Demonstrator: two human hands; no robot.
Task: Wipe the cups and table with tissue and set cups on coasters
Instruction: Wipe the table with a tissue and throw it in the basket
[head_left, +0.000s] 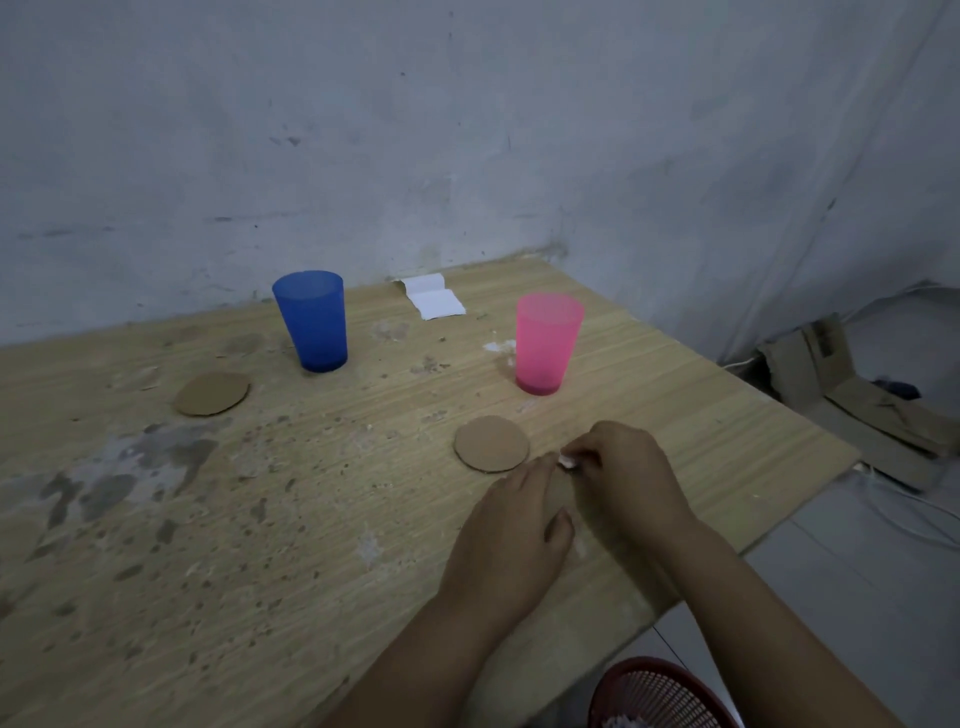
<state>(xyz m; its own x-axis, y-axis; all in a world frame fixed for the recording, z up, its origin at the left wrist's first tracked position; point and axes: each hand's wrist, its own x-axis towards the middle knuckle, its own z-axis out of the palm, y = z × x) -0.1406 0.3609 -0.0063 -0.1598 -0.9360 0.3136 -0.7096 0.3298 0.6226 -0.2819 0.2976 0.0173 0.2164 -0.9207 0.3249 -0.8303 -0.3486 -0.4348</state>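
On the stained wooden counter (260, 519), right hand (631, 470) in a closed grip pinching a small white tissue scrap (568, 461), left hand (511, 525) touching it with loosely curled fingers, near coaster (492, 443) just beside, pink cup (548, 342) and blue cup (311, 319) upright off the coasters, far coaster (212, 393) near the blue cup, folded tissue (434, 296) at the wall.

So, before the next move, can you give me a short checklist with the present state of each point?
1. Tissue in hand: ok. A small white wad of tissue sits between the right hand and the left hand.
2. Is the wad large enough to wipe with: cannot tell, it is mostly hidden.
3. Cups upright: ok. The blue cup and the pink cup both stand on the table.
4. Cups on coasters: not ok. The near coaster and the far-left coaster are bare.
5. Table clean: not ok, stains and crumbs show.
6. Spare tissue: ok, a strip of tissue lies by the wall.
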